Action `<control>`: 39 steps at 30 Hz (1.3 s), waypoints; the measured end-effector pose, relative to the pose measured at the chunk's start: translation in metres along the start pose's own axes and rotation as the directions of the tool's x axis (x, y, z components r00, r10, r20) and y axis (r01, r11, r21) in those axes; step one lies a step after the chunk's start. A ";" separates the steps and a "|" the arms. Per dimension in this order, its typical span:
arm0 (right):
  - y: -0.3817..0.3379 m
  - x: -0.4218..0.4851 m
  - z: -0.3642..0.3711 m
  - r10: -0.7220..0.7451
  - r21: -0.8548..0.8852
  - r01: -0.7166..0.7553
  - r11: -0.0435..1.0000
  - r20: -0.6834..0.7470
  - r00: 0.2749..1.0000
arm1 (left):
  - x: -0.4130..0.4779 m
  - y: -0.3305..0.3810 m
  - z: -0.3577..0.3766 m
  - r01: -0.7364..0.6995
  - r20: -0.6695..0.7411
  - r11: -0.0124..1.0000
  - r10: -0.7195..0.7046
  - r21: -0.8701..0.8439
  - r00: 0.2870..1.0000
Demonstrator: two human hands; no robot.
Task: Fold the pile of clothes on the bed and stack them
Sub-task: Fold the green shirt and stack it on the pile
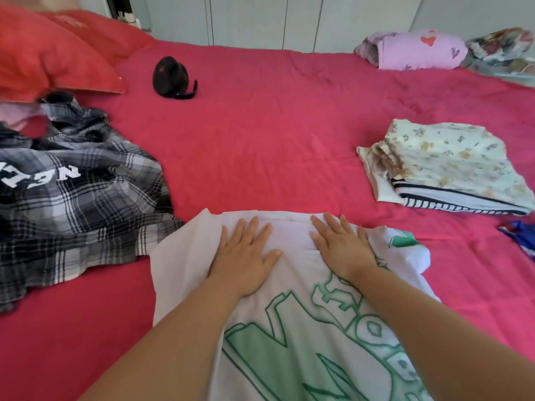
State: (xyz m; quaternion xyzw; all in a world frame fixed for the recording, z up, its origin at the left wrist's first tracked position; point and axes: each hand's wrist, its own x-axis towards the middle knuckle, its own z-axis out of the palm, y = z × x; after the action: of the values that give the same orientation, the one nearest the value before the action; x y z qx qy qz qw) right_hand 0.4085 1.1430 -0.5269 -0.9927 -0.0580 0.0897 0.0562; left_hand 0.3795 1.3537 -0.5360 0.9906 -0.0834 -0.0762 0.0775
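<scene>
The task is partly done. At the middle right of the frame a stack (451, 166) of folded pieces lies on the bed (275, 134), with a soft floral cloth on top and a striped one under it. In the lower centre the white shirt (292, 285) lies spread; it looks like thin cotton and has a large green print. The left hand (244, 256) and the right hand (343, 247) rest flat on it near its far edge, fingers straight and apart, holding nothing. I judge it is not yet folded. At the left the plaid shirt (72, 198), crumpled and loose, is not yet folded either.
</scene>
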 end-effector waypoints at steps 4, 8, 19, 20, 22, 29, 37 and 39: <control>-0.001 -0.031 -0.027 -0.083 0.063 0.083 0.995 -0.003 0.997 | -0.019 0.031 -0.029 0.018 -0.033 0.998 -0.016 0.054 0.999; 0.006 -0.084 -0.033 -0.122 0.084 0.136 0.987 -0.151 0.981 | -0.062 0.086 -0.026 -0.092 -0.176 0.986 0.066 -0.141 0.982; 0.040 -0.141 -0.032 -0.075 0.102 0.125 0.987 -0.396 0.915 | -0.094 0.091 0.026 0.003 -0.165 0.996 -0.017 -0.087 0.986; 0.047 -0.140 -0.038 0.009 0.158 0.084 0.984 -0.511 0.860 | -0.092 0.090 0.027 0.002 -0.176 0.996 -0.018 -0.089 0.984; 0.069 -0.136 -0.049 0.349 0.399 -0.148 0.905 -0.498 0.794 | -0.089 0.088 0.029 -0.001 -0.199 0.996 -0.017 -0.089 0.980; 0.069 -0.124 -0.047 0.310 0.384 -0.218 0.897 -0.197 0.930 | -0.086 0.090 0.033 0.004 -0.211 0.996 -0.023 -0.087 0.977; 0.038 -0.119 -0.047 0.229 0.407 -0.138 0.903 -0.183 0.956 | -0.087 0.089 0.033 0.005 -0.211 0.995 -0.025 -0.095 0.977; 0.045 -0.120 -0.050 0.278 0.379 -0.191 0.905 -0.190 0.942 | -0.087 0.089 0.033 0.004 -0.211 0.995 -0.026 -0.101 0.977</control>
State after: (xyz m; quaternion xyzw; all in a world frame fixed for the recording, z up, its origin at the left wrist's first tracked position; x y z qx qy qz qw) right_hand 0.3051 1.0784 -0.4627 -0.9691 0.0872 -0.0155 0.2301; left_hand 0.2755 1.2783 -0.5410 0.9885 -0.0633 0.0254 0.1350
